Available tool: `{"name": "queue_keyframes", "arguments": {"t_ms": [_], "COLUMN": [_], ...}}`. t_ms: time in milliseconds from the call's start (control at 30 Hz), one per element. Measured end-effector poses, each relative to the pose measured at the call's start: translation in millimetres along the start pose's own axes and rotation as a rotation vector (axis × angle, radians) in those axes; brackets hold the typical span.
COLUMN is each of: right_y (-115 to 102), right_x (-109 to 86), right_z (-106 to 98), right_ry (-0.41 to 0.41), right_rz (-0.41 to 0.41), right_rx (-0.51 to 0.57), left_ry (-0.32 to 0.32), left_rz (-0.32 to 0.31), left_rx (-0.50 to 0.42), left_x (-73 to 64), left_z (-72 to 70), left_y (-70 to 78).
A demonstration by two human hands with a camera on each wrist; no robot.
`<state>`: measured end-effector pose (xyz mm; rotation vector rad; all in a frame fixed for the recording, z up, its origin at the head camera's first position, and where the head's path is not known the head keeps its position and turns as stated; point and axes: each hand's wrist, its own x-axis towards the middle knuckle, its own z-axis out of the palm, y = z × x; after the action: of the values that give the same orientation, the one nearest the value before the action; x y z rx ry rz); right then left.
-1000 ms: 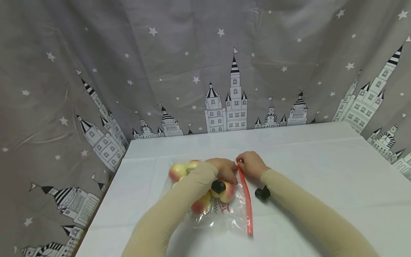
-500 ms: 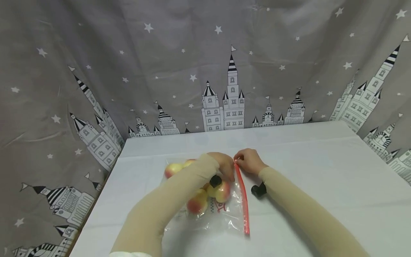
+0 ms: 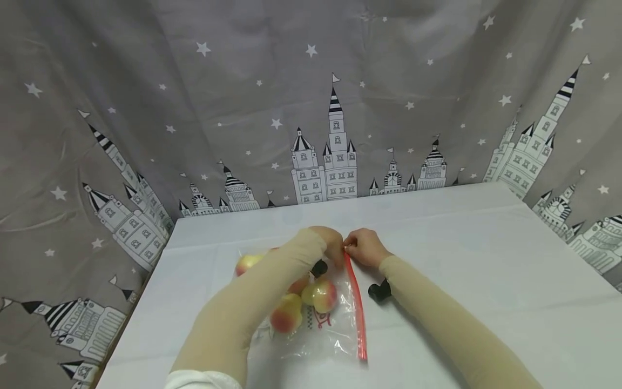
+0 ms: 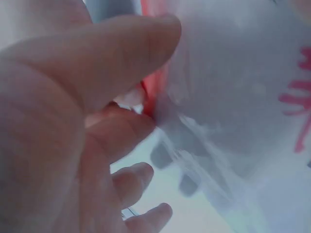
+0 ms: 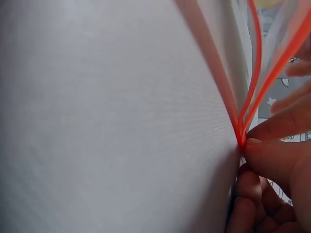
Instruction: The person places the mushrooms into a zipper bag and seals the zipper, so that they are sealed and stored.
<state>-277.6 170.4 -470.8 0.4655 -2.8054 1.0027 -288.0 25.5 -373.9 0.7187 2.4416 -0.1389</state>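
A clear zip bag [image 3: 335, 337] lies on the table with several yellow-and-red pears [image 3: 286, 314] inside. Its red zip strip [image 3: 358, 308] runs along the right side. At the strip's far end, my left hand [image 3: 333, 247] pinches the bag's edge; the left wrist view shows its thumb [image 4: 146, 41] over the plastic beside the red strip and the other fingers spread below. My right hand [image 3: 365, 248] pinches the same corner from the right. In the right wrist view, two red strips [image 5: 257, 58] spread apart in a V from the pinched corner. My left sleeve hides part of the pears.
A white cloth covers the table [image 3: 437, 243]. Behind it hangs a grey curtain [image 3: 233, 97] with printed castles and stars. Black wrist cameras sit by each hand, the right one [image 3: 379, 292] close to the zip strip.
The head view has shifted, so bag and hands sit further left in it. My left hand has turned and drawn in its fingers at the corner, while the right keeps its pinch there.
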Motion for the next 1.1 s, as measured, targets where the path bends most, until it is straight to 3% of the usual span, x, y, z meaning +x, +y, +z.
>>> {"name": "queue_keyframes", "arguments": {"t_ms": [67, 433, 667, 1100], "right_y": [0.1, -6.1, -10.2, -10.9], "right_x": [-0.1, 3.6, -0.9, -10.2], "right_z": [0.4, -10.5, -15.3, -15.3], "right_ry": [-0.005, -0.108, -0.17, -0.184], "right_rz": [0.006, 0.042, 0.05, -0.011], "right_rx": [0.007, 0.006, -0.001, 0.001], "left_ry": [0.019, 0.089, 0.103, 0.095], "left_rz": [0.009, 0.016, 0.019, 0.011], "left_rx": [-0.001, -0.05, -0.068, -0.083], "left_x": [-5.3, -3.0, -3.6, -0.4], "left_z": [1.1, 16.3, 17.1, 18.7], "left_y": [-1.7, -15.6, -15.4, -15.0]}}
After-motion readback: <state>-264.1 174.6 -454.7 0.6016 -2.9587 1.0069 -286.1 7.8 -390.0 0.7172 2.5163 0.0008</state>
